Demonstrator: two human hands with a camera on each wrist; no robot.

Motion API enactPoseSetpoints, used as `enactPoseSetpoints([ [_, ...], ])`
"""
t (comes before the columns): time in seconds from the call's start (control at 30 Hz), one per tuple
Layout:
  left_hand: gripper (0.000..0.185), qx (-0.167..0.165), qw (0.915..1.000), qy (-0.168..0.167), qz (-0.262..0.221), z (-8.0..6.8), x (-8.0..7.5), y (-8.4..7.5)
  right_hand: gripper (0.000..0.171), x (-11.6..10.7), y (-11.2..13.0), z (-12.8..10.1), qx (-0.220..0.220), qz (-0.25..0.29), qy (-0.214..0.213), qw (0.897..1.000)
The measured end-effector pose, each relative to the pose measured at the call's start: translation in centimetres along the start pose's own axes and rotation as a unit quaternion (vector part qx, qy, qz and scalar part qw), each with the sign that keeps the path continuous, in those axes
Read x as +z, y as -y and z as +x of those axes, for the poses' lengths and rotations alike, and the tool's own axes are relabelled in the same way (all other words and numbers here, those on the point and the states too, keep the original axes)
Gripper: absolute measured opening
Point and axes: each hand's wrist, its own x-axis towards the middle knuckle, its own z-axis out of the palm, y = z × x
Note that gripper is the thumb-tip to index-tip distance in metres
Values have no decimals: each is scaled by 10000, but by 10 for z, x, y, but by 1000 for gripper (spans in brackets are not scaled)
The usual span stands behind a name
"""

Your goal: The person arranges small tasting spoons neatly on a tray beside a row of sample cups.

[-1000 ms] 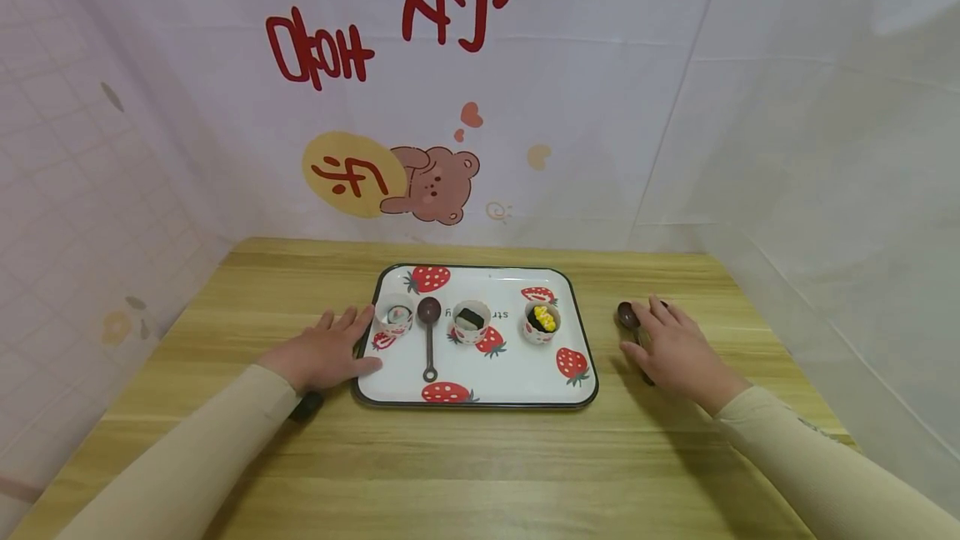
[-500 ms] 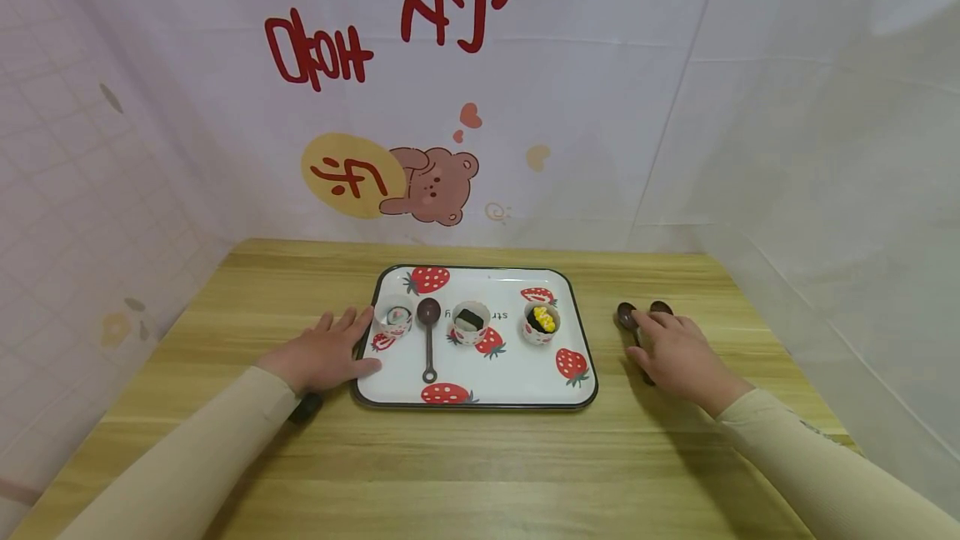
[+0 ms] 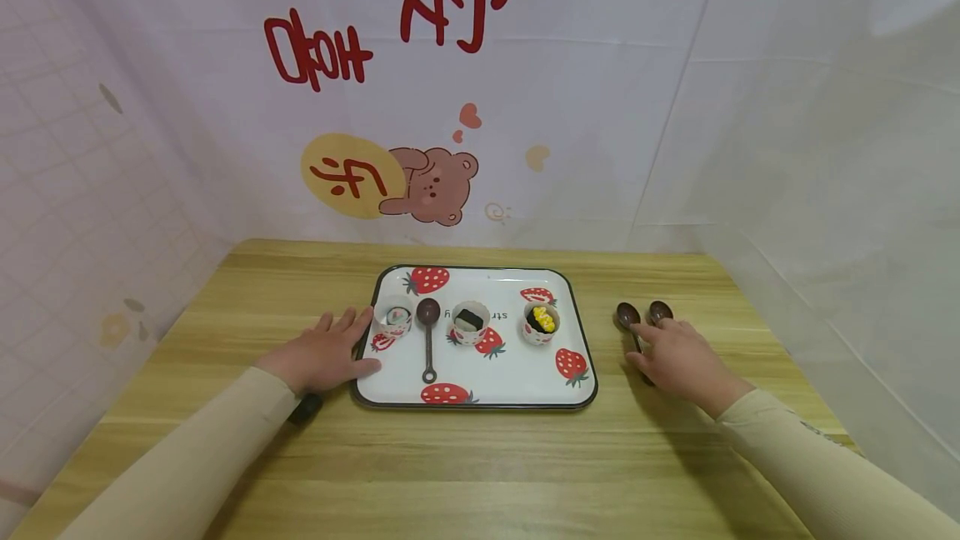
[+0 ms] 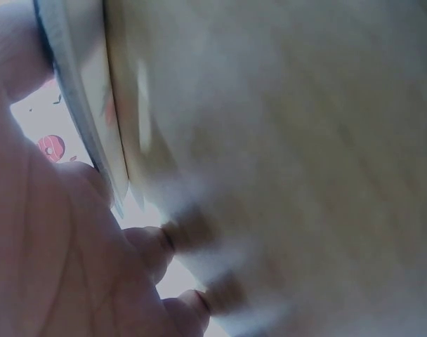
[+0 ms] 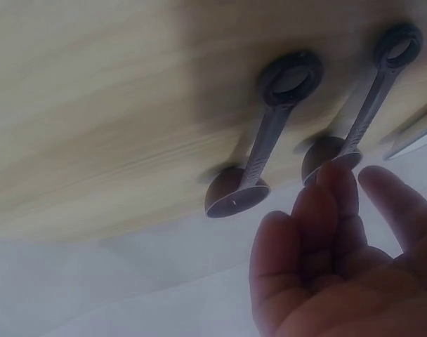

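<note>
My left hand [image 3: 318,352] rests at the left edge of a white strawberry-print tray [image 3: 510,377], fingers extended and thumb over its rim. In the left wrist view the tray's dark edge [image 4: 73,98] runs past the fingers. Over two brown measuring spoons lying on the table reaches my right hand [image 3: 686,365], its fingers loosely bent. The right wrist view shows its fingertips right by the bowl of the nearer-to-tray spoon [image 5: 368,112], thumb apart. The other spoon [image 5: 270,140] lies beside it, away from the fingers.
On the tray stand three small paper cups: one with a sushi roll [image 3: 397,317], one with a rice piece wrapped in a black strip [image 3: 470,320], one with yellow-topped sushi [image 3: 543,320]. Another brown spoon [image 3: 428,312] lies between two cups. Cloth walls [image 3: 585,107] enclose the table.
My right hand has drawn back slightly toward me and its fingers have shifted, uncovering more of both spoon bowls. The left hand, tray and cups stay as they were.
</note>
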Motion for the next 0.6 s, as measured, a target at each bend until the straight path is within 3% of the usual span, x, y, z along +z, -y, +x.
enactPoseSetpoints([
  [0.4, 106, -18, 10000, 10, 20, -1, 0, 0, 31, 1, 0, 1, -20, 258, 212, 9994],
  [0.6, 106, -26, 10000, 21, 12, 0, 1, 1, 32, 5, -3, 2, -62, 318, 152, 9994],
])
